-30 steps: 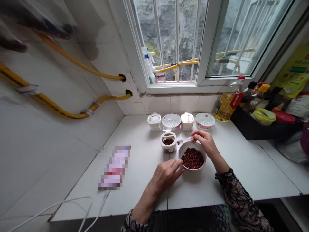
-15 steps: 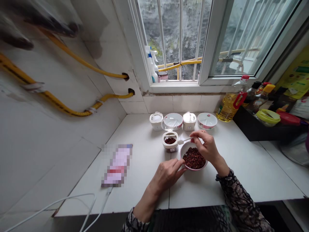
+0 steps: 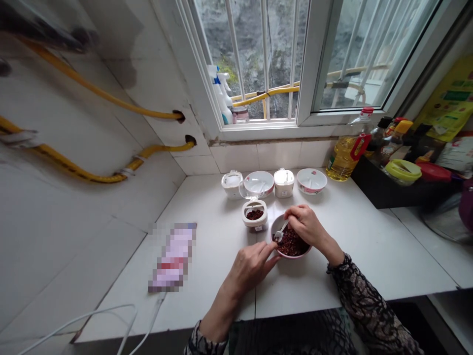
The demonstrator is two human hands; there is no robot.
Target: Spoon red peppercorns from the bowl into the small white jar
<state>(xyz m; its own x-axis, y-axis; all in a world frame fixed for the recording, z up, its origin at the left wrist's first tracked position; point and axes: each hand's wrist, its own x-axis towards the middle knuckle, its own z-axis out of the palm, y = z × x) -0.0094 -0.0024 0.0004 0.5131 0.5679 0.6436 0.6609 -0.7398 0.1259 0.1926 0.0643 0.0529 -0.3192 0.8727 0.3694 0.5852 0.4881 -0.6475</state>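
Observation:
My right hand (image 3: 309, 228) pinches a small white spoon (image 3: 280, 234), whose head is down in the bowl among dark red dried grains that look like Sichuan peppercorns (image 3: 294, 244). The bowl (image 3: 272, 228) is white inside with a pinkish outside. At its left front edge, my left hand (image 3: 251, 265) grips the rim between thumb and fingers. Just left of the bowl stands a seasoning jar (image 3: 254, 225) with its clear lid raised and similar dark red grains inside.
Behind are two white-lidded jars (image 3: 232, 185) (image 3: 284, 183) and two flowered bowls (image 3: 258, 183) (image 3: 312, 181). An oil bottle (image 3: 342, 157) stands by a black rack (image 3: 373, 186) of condiments at right. A blurred-out flat object (image 3: 173, 259) with a cable lies left.
My right hand has brought the spoon from beside the open jar down into the bowl. My left hand stays on the rim. The whole view has shifted slightly.

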